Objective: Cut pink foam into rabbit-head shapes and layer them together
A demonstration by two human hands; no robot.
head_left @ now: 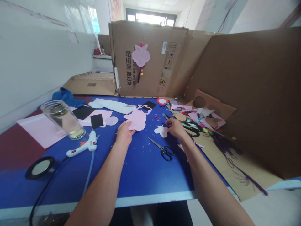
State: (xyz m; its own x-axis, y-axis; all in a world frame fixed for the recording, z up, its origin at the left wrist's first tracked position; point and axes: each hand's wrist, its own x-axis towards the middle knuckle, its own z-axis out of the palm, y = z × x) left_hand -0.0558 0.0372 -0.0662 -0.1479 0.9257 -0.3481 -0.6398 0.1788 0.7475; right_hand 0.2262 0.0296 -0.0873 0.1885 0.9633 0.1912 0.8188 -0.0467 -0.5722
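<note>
With fingers of the left hand (124,134), pinching a pink cutout (137,121) by its near-left edge, thumb lying on top, other fingertips tucking under. With fingers of the right hand (176,128), curling close together at the right edge of a pale cutout (161,131); not making out whether gripping, touching or only hovering.

Going outward from the near side: seeing scissors (162,148) lying on the blue tabletop (138,171), apart from both hands, long axis running diagonally, tips pointing far-left, handles near-right.

Next, reading the key relation: finding the pale cutout lying between the hands, right of the pink one and just left of the right fingertips, so counting the right hand as nearer. Judging its lobed outline as having no strong long axis. Seeing bare blue separating the two cutouts.

Farther: noting an open-centred outline (149,110) lying by the pink cutout's far edge. Farthest: seeing a lobed pink piece (141,56) hanging against the cardboard wall (152,81).
</note>
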